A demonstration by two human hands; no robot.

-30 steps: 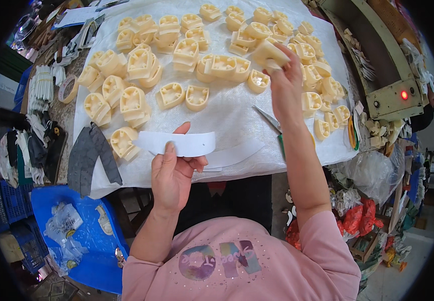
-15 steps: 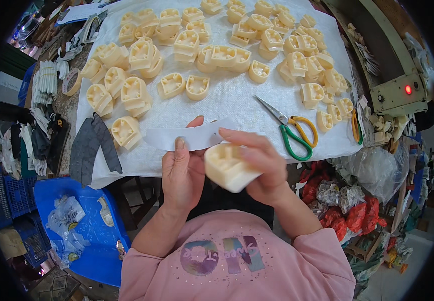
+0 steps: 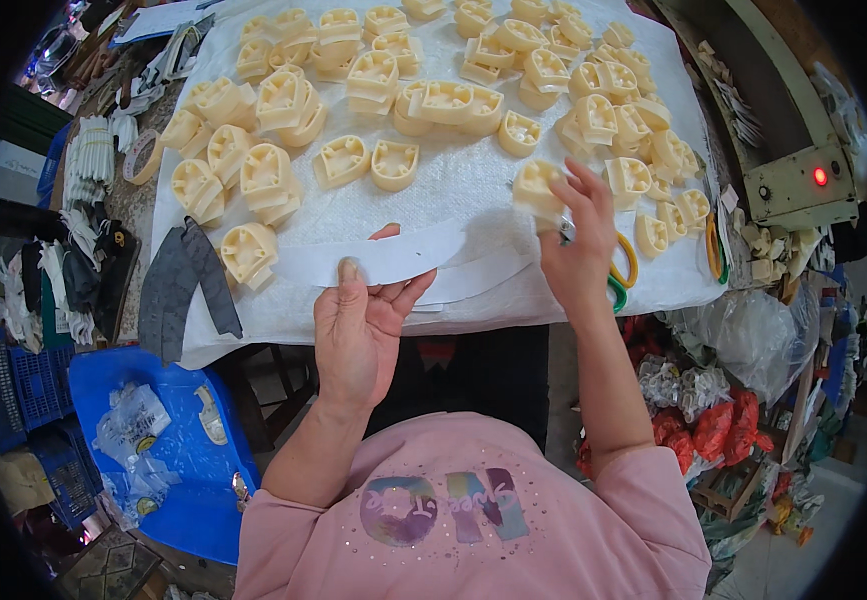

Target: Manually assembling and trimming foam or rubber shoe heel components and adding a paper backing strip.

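Strips of curved dark-grey material [image 3: 175, 295] are lying left of my left hand [image 3: 358, 330], which is pinching a curved white paper-like strip [image 3: 393, 258]. Farther right, a cream arch-shaped hollow piece [image 3: 538, 188] is showing against the white woven sheet [image 3: 458, 200] beside my loosely spread right hand [image 3: 578, 250]; whether I'm gripping it, I'm unable to tell.

White cover [image 3: 463, 195] brightly lit | soft shadows | red lamp [image 3: 819, 177] glowing | edges fisheye-bent | corners black

A curved white strip [image 3: 393, 258] is stretching sideways under the left hand's [image 3: 358, 325] thumb; a cream piece [image 3: 535, 190] is showing at the right hand's [image 3: 583, 235] fingers, grip unclear.
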